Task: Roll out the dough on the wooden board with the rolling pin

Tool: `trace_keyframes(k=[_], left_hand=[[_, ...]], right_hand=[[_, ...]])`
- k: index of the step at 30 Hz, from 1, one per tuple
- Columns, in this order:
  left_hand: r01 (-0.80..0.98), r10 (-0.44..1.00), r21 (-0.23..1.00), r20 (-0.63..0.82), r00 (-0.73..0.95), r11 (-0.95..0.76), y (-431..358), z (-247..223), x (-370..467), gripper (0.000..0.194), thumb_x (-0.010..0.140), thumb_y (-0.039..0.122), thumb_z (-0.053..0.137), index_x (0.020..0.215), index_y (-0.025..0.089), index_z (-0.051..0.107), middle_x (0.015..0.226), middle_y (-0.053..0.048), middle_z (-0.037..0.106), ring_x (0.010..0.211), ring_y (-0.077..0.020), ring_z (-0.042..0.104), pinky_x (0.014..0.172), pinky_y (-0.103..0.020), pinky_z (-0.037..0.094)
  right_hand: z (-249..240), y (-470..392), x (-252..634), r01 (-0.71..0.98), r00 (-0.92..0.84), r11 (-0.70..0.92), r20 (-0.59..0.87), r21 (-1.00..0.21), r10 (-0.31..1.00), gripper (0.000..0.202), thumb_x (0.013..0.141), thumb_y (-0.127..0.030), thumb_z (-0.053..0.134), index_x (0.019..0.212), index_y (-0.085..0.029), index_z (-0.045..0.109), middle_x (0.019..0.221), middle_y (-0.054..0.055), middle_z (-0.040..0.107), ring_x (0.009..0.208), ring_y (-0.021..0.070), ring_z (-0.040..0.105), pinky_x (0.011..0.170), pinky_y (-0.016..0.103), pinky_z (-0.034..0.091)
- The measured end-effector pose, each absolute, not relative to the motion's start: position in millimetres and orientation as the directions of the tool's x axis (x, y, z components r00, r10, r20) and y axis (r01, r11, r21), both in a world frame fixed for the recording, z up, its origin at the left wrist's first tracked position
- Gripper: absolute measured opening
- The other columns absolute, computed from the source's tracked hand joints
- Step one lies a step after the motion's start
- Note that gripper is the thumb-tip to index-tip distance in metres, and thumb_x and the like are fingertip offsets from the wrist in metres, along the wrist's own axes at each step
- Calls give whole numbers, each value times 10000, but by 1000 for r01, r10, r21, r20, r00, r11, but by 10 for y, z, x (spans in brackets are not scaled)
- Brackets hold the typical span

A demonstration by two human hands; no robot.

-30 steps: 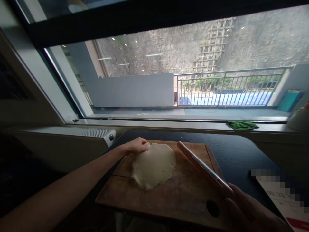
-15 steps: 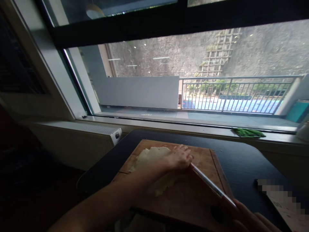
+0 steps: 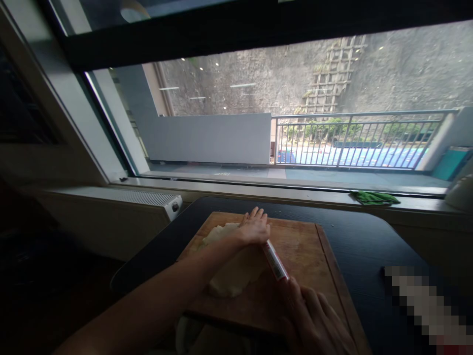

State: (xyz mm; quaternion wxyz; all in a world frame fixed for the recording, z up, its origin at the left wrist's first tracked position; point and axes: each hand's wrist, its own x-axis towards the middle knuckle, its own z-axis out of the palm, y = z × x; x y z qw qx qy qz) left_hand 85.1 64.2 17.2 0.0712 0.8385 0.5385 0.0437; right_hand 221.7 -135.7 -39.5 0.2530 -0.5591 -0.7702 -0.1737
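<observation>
A slim rolling pin [image 3: 275,261], wrapped in clear plastic with a printed label, lies slantwise over a flat sheet of pale dough [image 3: 231,278]. The palm of my left hand [image 3: 255,230] presses on its far end, the fingers stretched out and spread beyond it. Over the near end is my right hand [image 3: 314,318], its fingers bent around the pin; that end is hidden under the hand. My left forearm crosses in front of the dough and covers its middle. Beneath everything is a wooden cutting board [image 3: 299,239].
The board stands on a black table [image 3: 354,241] by a window. Along the sill lies a green cloth [image 3: 375,198]. A white radiator [image 3: 111,217] is at the left. Something blurred out [image 3: 421,301] lies on the table's right, and a pale object [image 3: 212,340] shows below the board.
Both hands have moved left with the rolling pin, which lies further over the dough. My left hand's fingers have straightened and spread. The view has shifted slightly.
</observation>
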Motion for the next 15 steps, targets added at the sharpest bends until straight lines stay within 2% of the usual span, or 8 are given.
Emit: trace_keyframes(k=[4, 9, 13, 15], left_hand=[[928, 945, 206, -31, 324, -312, 777, 196, 900, 627, 801, 338, 381, 1375, 104, 285, 1479, -162, 149, 1361, -301, 102, 1052, -529, 162], [912, 935, 210, 24, 355, -352, 666, 304, 704, 765, 703, 250, 443, 1396, 38, 198, 1469, -190, 152, 1356, -280, 123, 1080, -397, 181], [922, 950, 238, 16, 311, -305, 355, 252, 425, 805, 716, 334, 436, 1408, 24, 168, 1468, -176, 170, 1353, -297, 115, 1083, -409, 193], [905, 939, 258, 38, 341, -339, 275, 201, 367, 752, 719, 281, 419, 1412, 74, 210, 1469, -118, 216, 1358, -260, 112, 1092, -379, 200]], right_hand=[[-322, -1319, 2108, 937, -269, 350, 598, -20, 755, 524, 772, -296, 513, 1271, -167, 419, 959, 84, 629, 771, 221, 600, 636, 335, 507], [-246, -1217, 2221, 902, -280, 418, 589, -110, 758, 448, 800, -417, 503, 1192, -202, 490, 1055, 75, 613, 860, 204, 608, 686, 308, 505], [-261, -1010, 2603, 957, -89, 229, 567, -180, 819, 389, 868, -396, 422, 1185, -186, 503, 1119, 85, 581, 945, 205, 583, 762, 335, 488], [-286, -939, 2745, 961, -13, 157, 527, -229, 850, 374, 886, -385, 389, 1183, -188, 505, 1146, 79, 563, 987, 208, 559, 796, 351, 473]])
